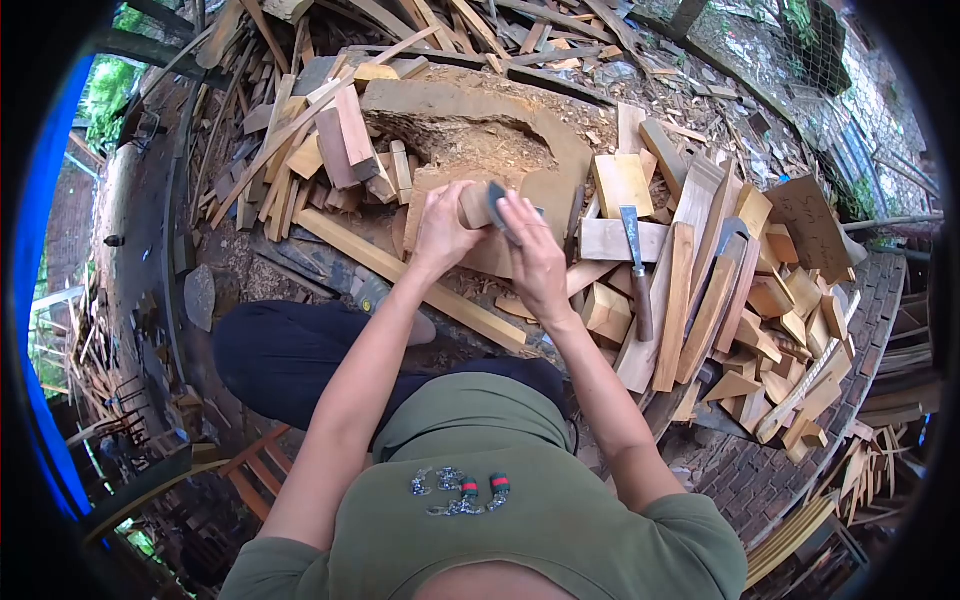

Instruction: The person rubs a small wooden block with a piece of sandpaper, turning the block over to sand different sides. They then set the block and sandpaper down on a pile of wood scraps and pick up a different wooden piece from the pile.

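My left hand (447, 226) is closed around a small block of wood (474, 206). My right hand (537, 255) holds a dark grey flat piece (497, 204), which looks like folded sandpaper, against the right side of that block. Fingers partly cover both things. Beneath the hands is a thick wooden work block (470, 258) with a rough hollow behind it. A chisel (634, 255) with a dark wooden handle lies on the wood pieces to the right of my right hand.
Offcuts (790, 320) are heaped on the right, with long boards (690, 240) beside the chisel. More scraps (300, 165) lie at the left. A long square batten (420, 285) runs in front of my knees. A lettered brown board (808, 228) leans at the far right.
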